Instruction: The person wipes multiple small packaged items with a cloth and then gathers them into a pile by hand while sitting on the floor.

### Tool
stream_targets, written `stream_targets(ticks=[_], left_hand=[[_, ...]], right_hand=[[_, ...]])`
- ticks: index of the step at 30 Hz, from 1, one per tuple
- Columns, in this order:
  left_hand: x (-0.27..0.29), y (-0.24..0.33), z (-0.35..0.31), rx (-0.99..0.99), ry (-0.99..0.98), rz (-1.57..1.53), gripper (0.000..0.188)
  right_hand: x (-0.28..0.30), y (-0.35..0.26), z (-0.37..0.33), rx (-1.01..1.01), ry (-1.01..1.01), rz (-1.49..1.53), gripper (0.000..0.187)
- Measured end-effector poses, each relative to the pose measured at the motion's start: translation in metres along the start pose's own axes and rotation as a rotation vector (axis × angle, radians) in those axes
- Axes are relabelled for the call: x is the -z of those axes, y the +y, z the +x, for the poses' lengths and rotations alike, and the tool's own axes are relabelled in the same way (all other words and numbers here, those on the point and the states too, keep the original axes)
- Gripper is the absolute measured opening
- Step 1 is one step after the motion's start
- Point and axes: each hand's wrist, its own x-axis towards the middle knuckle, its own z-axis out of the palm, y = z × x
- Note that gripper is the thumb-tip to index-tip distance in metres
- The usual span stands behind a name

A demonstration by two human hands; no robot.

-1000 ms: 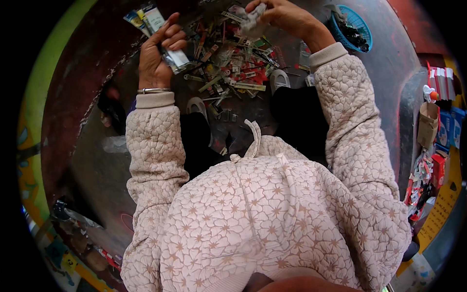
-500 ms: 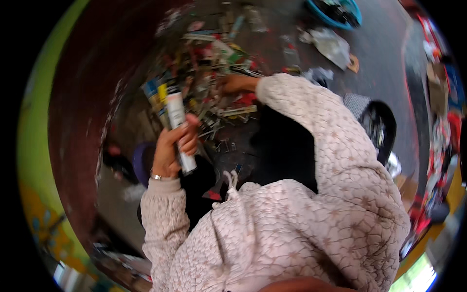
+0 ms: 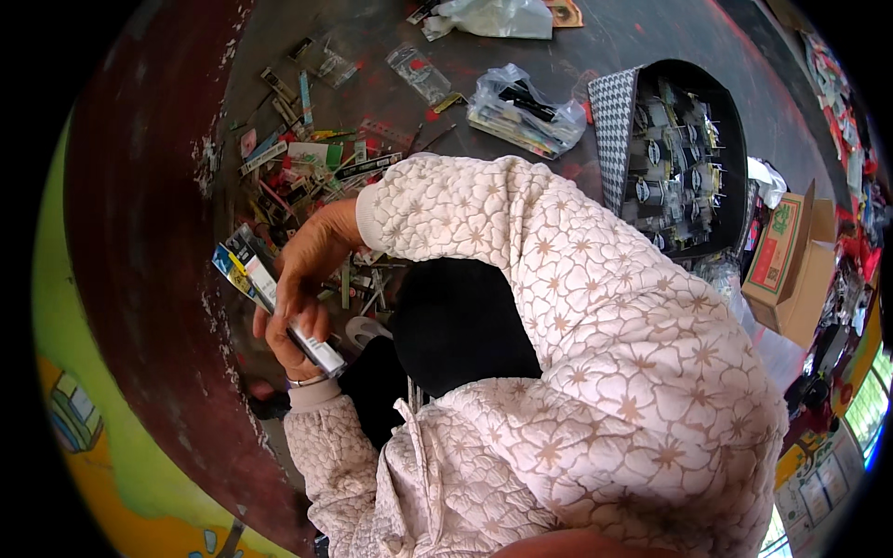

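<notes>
My left hand (image 3: 290, 346) is closed around a bundle of long, narrow flat packages (image 3: 260, 279) in white, black, yellow and blue. The bundle slants, its white end sticking out below my fingers near the wrist. My right hand (image 3: 318, 240) has its bent fingers against the bundle, just above the left hand; the fingertips are partly hidden, and I cannot tell whether it grips one separate piece. Beyond both hands lies a jumbled pile of slim packages and sticks (image 3: 298, 172) in many colours, partly covered by my right forearm.
A clear bag of slim items (image 3: 526, 116) lies beyond my right arm. To the right stand a black case (image 3: 735, 139) filled with small packs and an open cardboard box (image 3: 781, 265). A whitish plastic bag (image 3: 493, 17) is at the far edge. A dark red wall (image 3: 139, 232) curves along the left.
My right hand has left the pile and come to the bundle in my left hand. The view has turned, bringing the black case and cardboard box further into sight.
</notes>
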Motion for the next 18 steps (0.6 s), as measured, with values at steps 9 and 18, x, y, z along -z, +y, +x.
stream_targets(ticks=[9,18], left_hand=[[-0.024,-0.02,0.044,0.097,-0.062,-0.052,0.044],[-0.017,0.014,0.016,0.244,0.09,0.417,0.053]], right_hand=[[-0.031,-0.036,-0.042,0.136,0.498,-0.172,0.031],[-0.018,-0.047,-0.19,0.804,1.233,-0.471,0.018]])
